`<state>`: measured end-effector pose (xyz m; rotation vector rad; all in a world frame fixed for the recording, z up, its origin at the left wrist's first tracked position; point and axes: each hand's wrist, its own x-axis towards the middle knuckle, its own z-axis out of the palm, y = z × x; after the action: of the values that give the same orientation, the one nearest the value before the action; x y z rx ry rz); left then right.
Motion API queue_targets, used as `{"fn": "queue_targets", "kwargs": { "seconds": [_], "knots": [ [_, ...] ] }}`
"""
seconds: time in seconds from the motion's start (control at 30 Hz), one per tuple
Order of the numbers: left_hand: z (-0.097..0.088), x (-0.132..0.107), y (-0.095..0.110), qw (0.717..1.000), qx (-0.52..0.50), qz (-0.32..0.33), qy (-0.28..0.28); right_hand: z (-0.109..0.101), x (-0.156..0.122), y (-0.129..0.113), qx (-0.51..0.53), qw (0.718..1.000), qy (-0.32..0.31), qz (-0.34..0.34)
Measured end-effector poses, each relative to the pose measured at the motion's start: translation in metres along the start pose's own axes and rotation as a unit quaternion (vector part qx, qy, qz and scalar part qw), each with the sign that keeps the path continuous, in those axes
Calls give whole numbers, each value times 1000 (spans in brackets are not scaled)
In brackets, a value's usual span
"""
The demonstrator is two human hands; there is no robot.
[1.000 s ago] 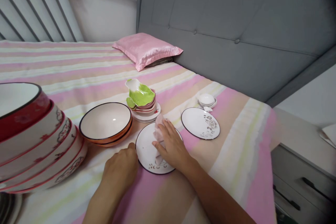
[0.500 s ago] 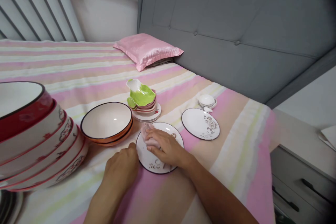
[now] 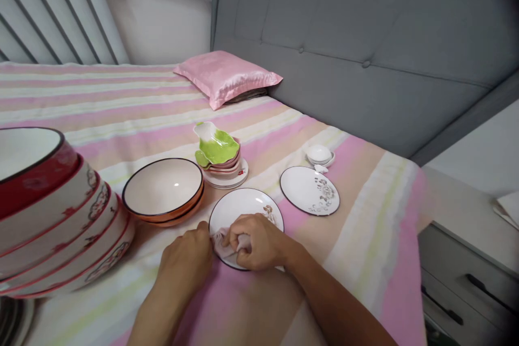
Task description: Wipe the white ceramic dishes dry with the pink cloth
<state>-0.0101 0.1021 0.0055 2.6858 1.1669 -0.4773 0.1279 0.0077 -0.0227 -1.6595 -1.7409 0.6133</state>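
Note:
A white plate with a dark rim and brown flowers lies on the striped bed cover in front of me. My right hand is closed around a pale pink cloth and presses it on the near left part of the plate. At the plate's left edge, my left hand is closed, its fingertips on the rim and partly hidden. Just behind the plate stand small dishes, a green and white leaf-shaped one on top, above small white plates. Another flowered plate lies to the right.
Orange bowls are stacked left of the plate, beside a tall stack of red and white bowls. Small white dishes sit behind the right plate. Farther back are a pink pillow and grey headboard. A drawer cabinet stands right.
My right hand has moved the cloth from the upper left of the plate toward its near left edge, and its fingers have curled tighter. My left hand has stayed at the rim.

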Motion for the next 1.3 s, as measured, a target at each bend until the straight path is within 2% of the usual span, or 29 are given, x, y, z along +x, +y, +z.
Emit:
{"fn": "queue_targets", "kwargs": {
  "seconds": [0.23, 0.57, 0.9, 1.0, 1.13, 1.2, 1.23, 1.3],
  "knots": [
    [0, 0, 0, 1000, -2, 2, -1, -5, -6, -1, 57, 996, -40, 57],
    [1, 0, 0, 1000, 2, 3, 6, -7, -9, -4, 48, 995, -82, 32],
    [1, 1, -1, 1000, 4, 4, 7, -11, -13, -3, -10, 990, -136, -39],
    [1, 1, -1, 1000, 2, 3, 13, -18, -18, -3, 31, 984, -174, -31],
    [2, 1, -1, 1000, -2, 8, 15, -29, -23, -6, 173, 955, -237, -39],
    [3, 1, -2, 1000, 1, 8, 15, -32, -23, -7, 218, 953, -209, -42],
    [3, 1, -2, 1000, 2, 8, 15, -32, -21, -7, 225, 959, -167, -31],
    [4, 2, -2, 1000, 4, 9, 15, -31, -18, -6, 218, 975, -32, 11]
  ]
}}
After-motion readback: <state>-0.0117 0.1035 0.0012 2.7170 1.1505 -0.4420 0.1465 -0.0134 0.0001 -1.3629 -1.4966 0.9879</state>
